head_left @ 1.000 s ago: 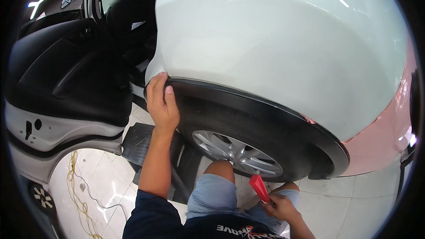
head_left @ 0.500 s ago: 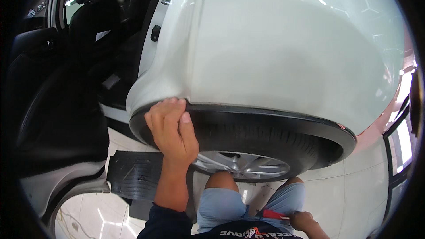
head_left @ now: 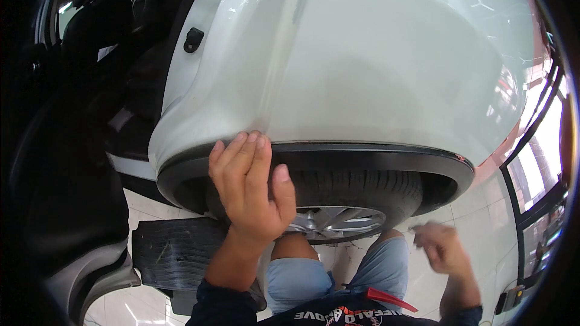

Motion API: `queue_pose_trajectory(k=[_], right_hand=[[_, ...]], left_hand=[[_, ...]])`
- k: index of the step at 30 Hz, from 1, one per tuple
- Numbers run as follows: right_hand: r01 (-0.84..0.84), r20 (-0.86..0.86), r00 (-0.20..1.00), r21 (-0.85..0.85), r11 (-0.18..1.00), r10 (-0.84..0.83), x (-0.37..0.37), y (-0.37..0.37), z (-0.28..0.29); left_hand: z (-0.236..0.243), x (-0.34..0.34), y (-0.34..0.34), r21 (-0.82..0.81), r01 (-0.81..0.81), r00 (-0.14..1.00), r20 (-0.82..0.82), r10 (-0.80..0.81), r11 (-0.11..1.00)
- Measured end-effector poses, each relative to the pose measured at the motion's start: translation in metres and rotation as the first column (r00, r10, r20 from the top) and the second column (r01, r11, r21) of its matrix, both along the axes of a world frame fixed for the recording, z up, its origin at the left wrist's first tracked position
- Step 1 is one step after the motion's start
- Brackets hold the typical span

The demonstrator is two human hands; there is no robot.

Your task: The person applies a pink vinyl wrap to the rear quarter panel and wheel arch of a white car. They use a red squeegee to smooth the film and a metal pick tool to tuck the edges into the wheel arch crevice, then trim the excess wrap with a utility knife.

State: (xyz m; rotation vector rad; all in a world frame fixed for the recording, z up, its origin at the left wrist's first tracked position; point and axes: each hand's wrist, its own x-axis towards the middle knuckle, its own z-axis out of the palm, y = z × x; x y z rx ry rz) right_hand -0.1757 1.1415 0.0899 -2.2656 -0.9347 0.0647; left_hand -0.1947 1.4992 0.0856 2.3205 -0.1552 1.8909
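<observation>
Across the upper view, a white car body (head_left: 374,66) fills most of the field, its rear door open at left with dark seats (head_left: 96,18) beyond; the painted panel is judged rigid, smooth and slippery, offering no grip. Below it curves a black arch trim (head_left: 374,157), a stiff plastic lip, probably light and slightly flexible, best taken along its lower edge. Beneath sits the tyre (head_left: 356,190) with a silver wheel (head_left: 332,223). A black ribbed mat (head_left: 175,247) lies on the pale tiled floor (head_left: 483,217). The left hand (head_left: 248,187) rests on the trim at the arch's front, fingers extended and close together, thumb spread, holding nothing. The right hand (head_left: 444,250) is blurred, apparently empty; finger spread cannot be told. A red tool (head_left: 386,297) lies at the lap. No labels or packages show.
</observation>
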Motion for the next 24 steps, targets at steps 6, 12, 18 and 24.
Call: queue_pose_trajectory(k=[6,12,18,24], right_hand=[[-0.088,0.683,0.724,-0.050,0.995,0.098,0.013,0.102,0.116],[0.044,0.809,0.501,-0.379,0.924,0.308,0.007,0.145,0.157],[0.163,0.901,0.257,-0.398,0.903,0.350,0.005,0.163,0.140],[0.169,0.939,0.214,-0.305,0.937,0.268,0.011,0.158,0.113]], left_hand=[[0.003,-0.004,0.009,-0.058,0.083,0.996,0.020,-0.082,0.995],[0.001,-0.004,0.008,-0.050,0.089,0.995,0.042,-0.087,0.995],[0.002,-0.010,0.011,-0.066,0.141,0.990,-0.016,-0.143,0.988],[0.001,-0.012,0.014,-0.056,0.153,0.987,-0.039,-0.155,0.987]])
